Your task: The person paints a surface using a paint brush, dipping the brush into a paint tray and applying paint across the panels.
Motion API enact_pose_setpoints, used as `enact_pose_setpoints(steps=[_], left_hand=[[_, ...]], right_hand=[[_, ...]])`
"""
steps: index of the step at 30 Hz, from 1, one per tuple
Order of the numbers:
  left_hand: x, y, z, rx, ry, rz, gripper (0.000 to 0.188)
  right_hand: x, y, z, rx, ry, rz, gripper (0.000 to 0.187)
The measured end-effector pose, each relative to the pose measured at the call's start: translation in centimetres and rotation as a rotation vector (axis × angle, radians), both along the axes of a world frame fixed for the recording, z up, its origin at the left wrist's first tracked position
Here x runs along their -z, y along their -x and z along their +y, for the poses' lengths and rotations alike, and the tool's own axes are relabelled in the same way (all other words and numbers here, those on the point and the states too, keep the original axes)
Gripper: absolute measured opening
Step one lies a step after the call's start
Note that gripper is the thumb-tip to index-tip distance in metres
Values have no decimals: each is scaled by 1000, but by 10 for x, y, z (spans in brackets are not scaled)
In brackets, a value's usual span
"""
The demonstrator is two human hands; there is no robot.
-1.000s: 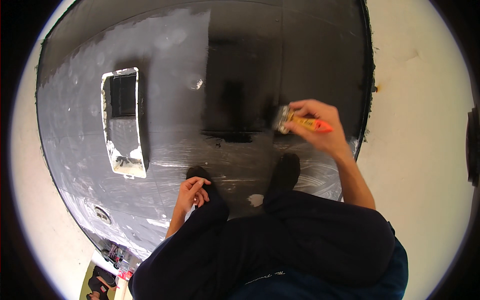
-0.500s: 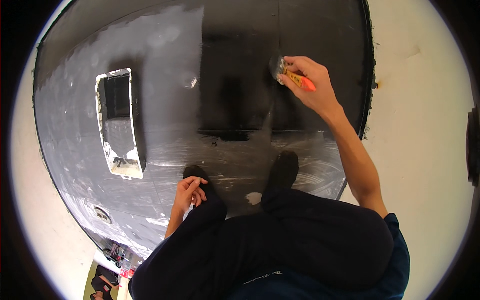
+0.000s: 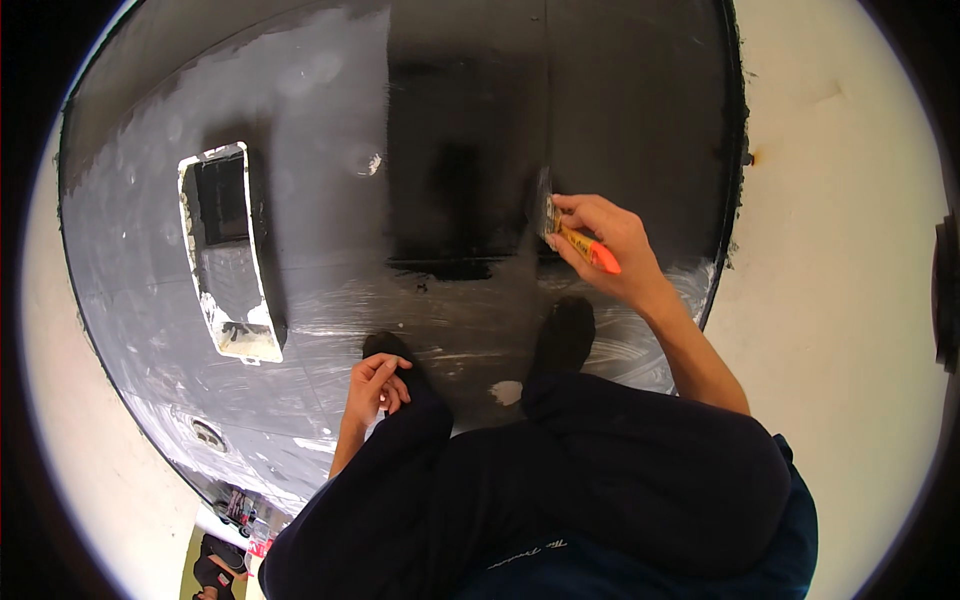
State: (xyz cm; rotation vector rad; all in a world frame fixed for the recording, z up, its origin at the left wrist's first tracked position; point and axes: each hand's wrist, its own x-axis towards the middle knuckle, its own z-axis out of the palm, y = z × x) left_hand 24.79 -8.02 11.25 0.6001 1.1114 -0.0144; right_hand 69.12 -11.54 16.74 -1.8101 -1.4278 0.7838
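Note:
My right hand (image 3: 615, 248) is closed around a paintbrush (image 3: 575, 240) with a yellow and orange-red handle. Its wide bristles touch the floor along a straight seam, where the surface is coated in dark, wet-looking paint (image 3: 460, 150). My left hand (image 3: 380, 387) rests by my left knee, above that foot, with loosely bent fingers slightly apart and nothing in it. Left of the dark coating stands a long white-rimmed tray (image 3: 262, 262), smeared black inside, with a dark pool at its far end.
Grey, unevenly coated floor (image 3: 320, 130) spreads around the tray. A round drain (image 3: 208, 435) lies at the lower left. Pale walls (image 3: 830, 300) rise at both sides, with a black band along their base. My feet (image 3: 566, 335) stand on scuffed grey floor. Another person (image 3: 215, 570) is at the lower-left edge.
My right hand has drawn the paintbrush along the seam toward my feet, and the forearm has come nearer. My left hand stays put.

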Motion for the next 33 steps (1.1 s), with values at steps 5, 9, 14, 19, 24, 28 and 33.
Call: enact_pose_setpoints(steps=[5,9,14,19,24,28,33], left_hand=[[2,1,-1,8,-17,8,35],[3,1,-1,10,-10,-1,35],[6,4,-3,-7,-12,-10,36],[5,3,-3,15,-41,-5,36],[3,1,-1,24,-32,5,36],[2,2,-2,9,-26,-6,36],[4,2,-2,-4,-9,-7,35]], right_hand=[[-4,13,-19,-20,23,73,22],[-6,14,-26,-18,80,145,23],[-26,-2,-12,-47,189,215,25],[-40,-9,5,30,57,183,22],[-8,15,29,59,-239,39,22],[7,37,9,-23,-81,-1,25],[-1,48,-9,-95,-16,-18,25]])
